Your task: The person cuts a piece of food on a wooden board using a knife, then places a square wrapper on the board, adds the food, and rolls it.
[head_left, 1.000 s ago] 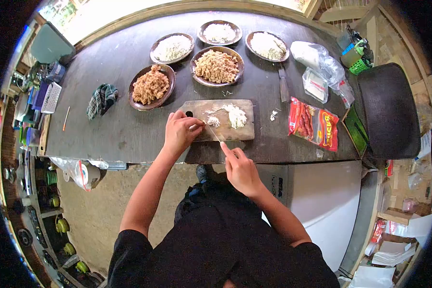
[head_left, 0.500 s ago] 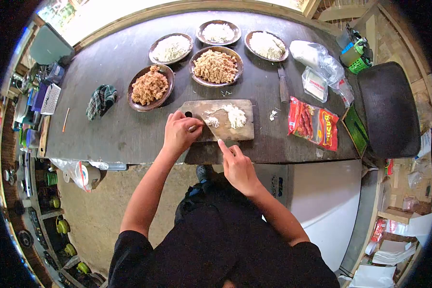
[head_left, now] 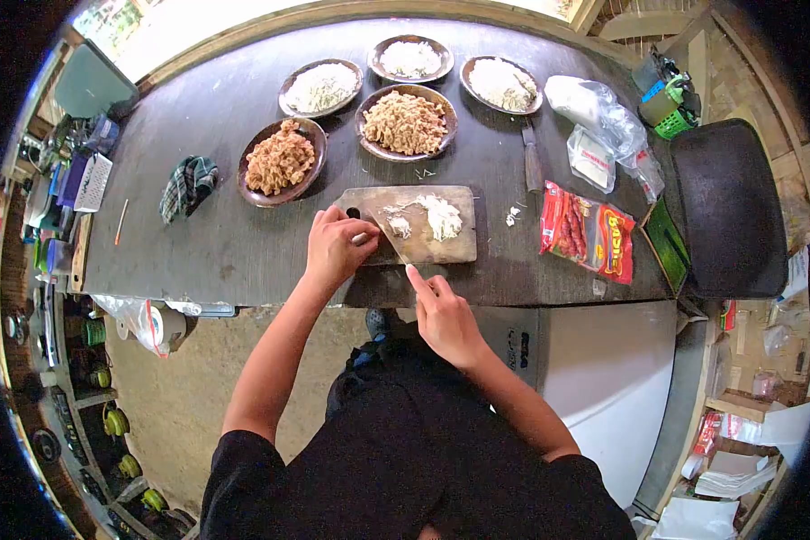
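My right hand [head_left: 445,317] grips a knife [head_left: 395,247] by its handle, index finger stretched along it, the blade slanting over the left part of the wooden cutting board [head_left: 466,236]. Beside the blade, my left hand [head_left: 335,245] is closed, fingertips pinched round a small pale piece [head_left: 361,239] whose kind I cannot make out. A heap of finely cut white shreds [head_left: 443,218] lies on the board, with a smaller heap to its left. The board's dark round hole shows near my left fingers.
Behind the board stand brown plates of white shreds [head_left: 321,87] and browned crumbly food [head_left: 405,123]. A checked cloth [head_left: 189,187] lies left. On the right are a second knife [head_left: 532,162], a red food packet [head_left: 587,232], plastic bags [head_left: 603,112] and a black chair [head_left: 727,207].
Both hands keep nearly the same places over the board. My right hand and the knife have shifted very slightly left; the white heaps look unchanged.
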`<state>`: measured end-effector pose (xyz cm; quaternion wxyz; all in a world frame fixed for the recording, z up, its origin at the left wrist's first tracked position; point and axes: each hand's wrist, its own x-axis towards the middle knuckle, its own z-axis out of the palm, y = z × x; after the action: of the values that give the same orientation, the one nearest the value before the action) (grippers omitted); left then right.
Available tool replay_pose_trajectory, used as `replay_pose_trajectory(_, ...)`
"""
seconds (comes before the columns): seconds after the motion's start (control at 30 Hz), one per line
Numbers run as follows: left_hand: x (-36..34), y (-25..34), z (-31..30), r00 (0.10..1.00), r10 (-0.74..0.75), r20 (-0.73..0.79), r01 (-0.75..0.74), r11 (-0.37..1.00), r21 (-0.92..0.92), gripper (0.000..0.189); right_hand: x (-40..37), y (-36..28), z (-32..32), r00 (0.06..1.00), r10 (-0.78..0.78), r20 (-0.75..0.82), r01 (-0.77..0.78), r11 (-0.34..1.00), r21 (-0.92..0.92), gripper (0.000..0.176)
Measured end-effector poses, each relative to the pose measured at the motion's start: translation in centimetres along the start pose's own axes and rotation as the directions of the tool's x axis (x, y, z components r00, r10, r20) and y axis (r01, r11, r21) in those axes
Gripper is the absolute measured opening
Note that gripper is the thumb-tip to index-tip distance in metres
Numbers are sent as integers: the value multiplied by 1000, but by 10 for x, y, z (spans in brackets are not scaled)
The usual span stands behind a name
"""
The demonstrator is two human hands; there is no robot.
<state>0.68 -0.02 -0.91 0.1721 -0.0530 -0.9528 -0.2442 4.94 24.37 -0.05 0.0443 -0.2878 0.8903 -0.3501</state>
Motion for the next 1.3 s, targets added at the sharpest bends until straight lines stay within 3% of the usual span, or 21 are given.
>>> replay_pose_trajectory(0.33,0,2,-2,1000,24,-13,-23,999,31,14,-5,2,-7,997,-11,-77,15,999,46,51)
replay_pose_trajectory(0.57,0,4,-3,1000,-12,-3,12,1000,-1,13,-6,-2,-2,999,-20,-41,21,999,30,53)
replay_pose_trajectory(0.73,-1,0,1,1000,-4,-7,4,1000,16,13,2,-2,4,1000,-5,22,7,993,-118,58)
replay_pose_trajectory(0.93,-1,4,-6,999,38,-5,-38,999,-2,13,-2,-1,-1,997,17,-70,-19,1000,-21,51)
replay_pose_trajectory(1.03,0,-1,-1,994,103,-49,-103,995,2,13,-8,0,-5,999,10,-44,-10,1000,-2,52)
replay_pose_trajectory(1.3,0,-3,0,1000,31,0,-31,999,-25,13,-3,3,3,1000,-14,-12,14,1000,-1,56)
